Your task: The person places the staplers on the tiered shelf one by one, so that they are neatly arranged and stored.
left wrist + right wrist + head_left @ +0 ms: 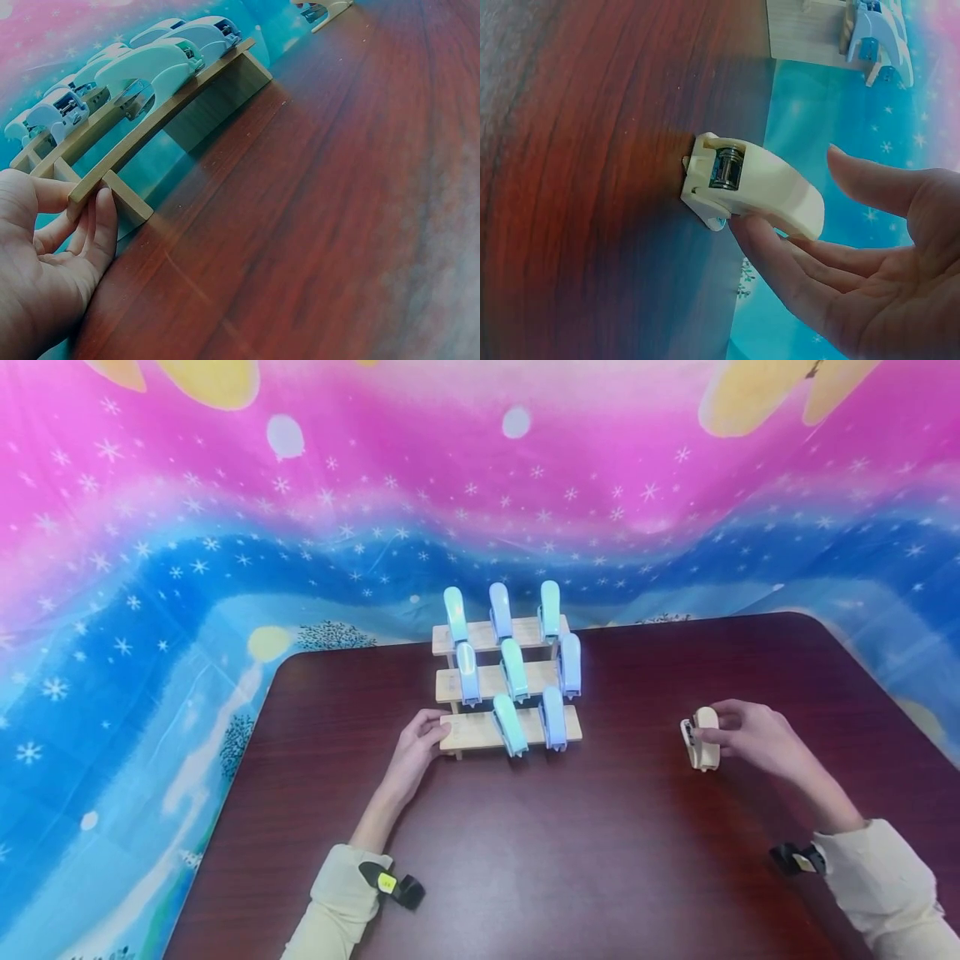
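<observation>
A stepped wooden rack (467,734) bears several pastel staplers, such as a mint stapler (511,725) and a lilac stapler (553,718) on its lowest step. My left hand (415,750) pinches the left end of that lowest step; the left wrist view shows the thumb above and fingers below the board. To the right, a cream stapler (707,739) stands on the table. Beside it is my right hand (761,742), with fingers (769,251) touching the stapler's side. In the right wrist view the thumb is raised, with a gap between it and the stapler's handle.
The dark reddish-brown table (525,860) has rounded far corners. A pink and blue patterned backdrop (420,510) hangs right behind the table and along its left side. Upper-step staplers lean up in front of the cloth.
</observation>
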`<state>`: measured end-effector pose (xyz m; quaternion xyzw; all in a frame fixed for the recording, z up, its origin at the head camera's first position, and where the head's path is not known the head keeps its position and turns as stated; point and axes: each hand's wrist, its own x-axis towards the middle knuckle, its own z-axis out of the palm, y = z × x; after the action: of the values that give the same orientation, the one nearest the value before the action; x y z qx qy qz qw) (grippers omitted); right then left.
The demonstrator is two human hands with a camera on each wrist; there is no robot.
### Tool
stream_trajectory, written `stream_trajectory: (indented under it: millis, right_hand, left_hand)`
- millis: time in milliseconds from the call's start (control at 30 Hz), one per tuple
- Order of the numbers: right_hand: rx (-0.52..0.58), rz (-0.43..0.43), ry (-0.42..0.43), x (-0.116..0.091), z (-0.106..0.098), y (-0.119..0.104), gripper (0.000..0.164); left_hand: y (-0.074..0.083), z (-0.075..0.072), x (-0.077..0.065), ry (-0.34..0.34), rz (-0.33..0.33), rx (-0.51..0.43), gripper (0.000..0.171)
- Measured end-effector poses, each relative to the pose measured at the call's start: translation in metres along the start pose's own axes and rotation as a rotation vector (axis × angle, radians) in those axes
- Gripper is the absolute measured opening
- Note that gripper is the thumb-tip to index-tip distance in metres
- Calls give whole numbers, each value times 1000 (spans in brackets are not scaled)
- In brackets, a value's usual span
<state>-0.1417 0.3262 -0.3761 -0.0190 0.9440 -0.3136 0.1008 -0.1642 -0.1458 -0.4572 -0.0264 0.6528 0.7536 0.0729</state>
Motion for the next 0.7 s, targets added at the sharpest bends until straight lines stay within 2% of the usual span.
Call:
stream_trajectory:
  millis: [267,400,533,700]
  right_hand:
    - [-105,-38,13,2,3,-1,59]
    - [-129,-53,46,3,3,-3,54]
    - [-118,-45,135,2,4,-7,51]
    - [-108,-78,258,2,0,-20,46]
  left_hand:
    - [0,0,0,5,-6,-5,29]
    - [0,0,1,9,-9,-10,29]
    - [-1,0,1,5,-10,-4,30]
    - [0,-1,0,1,-4,-6,30]
